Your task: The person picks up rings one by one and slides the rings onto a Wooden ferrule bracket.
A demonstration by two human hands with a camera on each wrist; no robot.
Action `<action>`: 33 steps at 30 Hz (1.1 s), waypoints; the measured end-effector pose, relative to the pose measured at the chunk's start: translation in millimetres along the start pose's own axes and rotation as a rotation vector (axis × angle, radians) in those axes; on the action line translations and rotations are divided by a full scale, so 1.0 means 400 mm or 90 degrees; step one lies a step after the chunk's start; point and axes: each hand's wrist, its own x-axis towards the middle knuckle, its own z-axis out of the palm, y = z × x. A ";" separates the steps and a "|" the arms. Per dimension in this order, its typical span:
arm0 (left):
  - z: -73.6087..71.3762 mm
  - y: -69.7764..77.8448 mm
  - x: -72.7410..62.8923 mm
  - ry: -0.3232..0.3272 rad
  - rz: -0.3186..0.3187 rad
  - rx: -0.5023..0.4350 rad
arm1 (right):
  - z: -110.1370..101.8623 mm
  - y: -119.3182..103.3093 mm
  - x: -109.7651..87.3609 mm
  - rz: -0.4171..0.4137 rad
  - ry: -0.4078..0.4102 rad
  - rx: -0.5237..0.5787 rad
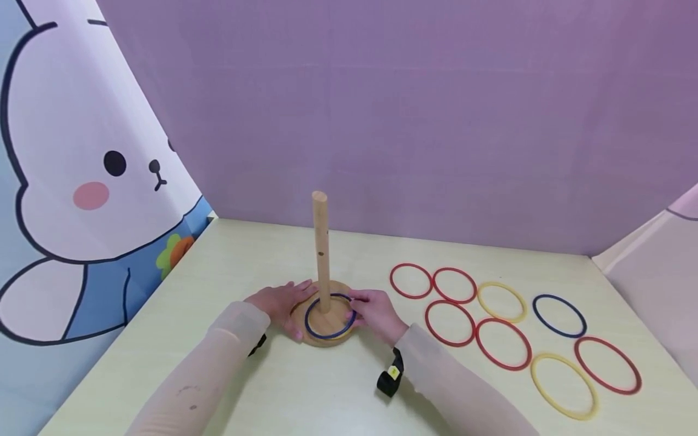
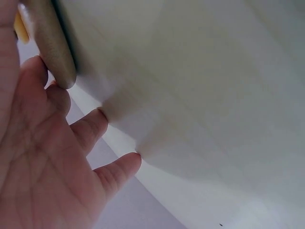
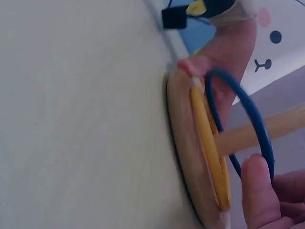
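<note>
A wooden post (image 1: pixel 322 248) stands upright on a round wooden base (image 1: pixel 339 312) in the head view. My left hand (image 1: pixel 280 306) rests against the base's left side, fingers fairly straight and spread; in the left wrist view some fingertips touch the tabletop. Thumb and fingers of my right hand (image 1: pixel 377 312) pinch the right side of a blue ring (image 1: pixel 326 336), which encircles the post low down. In the right wrist view the blue ring (image 3: pixel 257 119) is tilted, its held side raised above a yellow ring (image 3: pixel 206 143) that lies on the base around the post.
To the right on the pale table lie several red rings (image 1: pixel 457 345), two yellow rings (image 1: pixel 580 416) and another blue ring (image 1: pixel 567 335). A purple panel (image 1: pixel 382 121) rises behind the table, and a cartoon-printed sheet (image 1: pixel 65 139) hangs at the left.
</note>
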 end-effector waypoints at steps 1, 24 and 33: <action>0.001 -0.002 -0.001 0.001 0.001 0.003 | -0.001 -0.001 0.003 -0.006 -0.006 -0.018; -0.011 -0.002 0.003 -0.009 0.004 -0.012 | -0.026 -0.059 0.074 -0.084 -0.061 -0.473; -0.003 0.004 -0.002 0.000 0.009 -0.026 | -0.027 -0.046 0.084 -0.070 -0.063 -0.505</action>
